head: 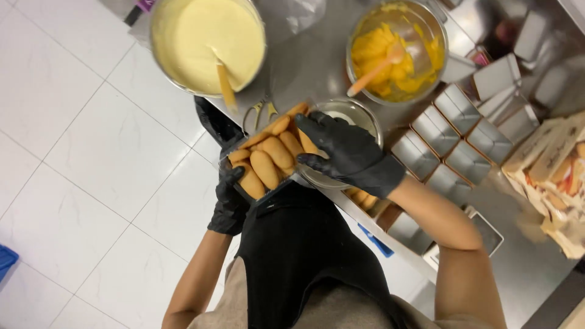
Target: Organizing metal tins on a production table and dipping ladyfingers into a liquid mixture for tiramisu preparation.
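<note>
Both my hands wear black gloves. My left hand [230, 201] grips the near end of a small rectangular metal tin [286, 181] filled with several golden finger biscuits [272, 159]. My right hand [348, 152] rests on the far end of the tin, fingers on the biscuits. The tin is held over the edge of a steel counter [311, 64], just in front of a small steel bowl [356, 113].
A large bowl of pale yellow cream [204, 36] with a spatula and a bowl of orange-yellow mixture [399, 52] with a spatula stand on the counter. Several empty rectangular tins [457, 137] sit to the right, beside opened biscuit packets [557, 176]. White tiled floor lies on the left.
</note>
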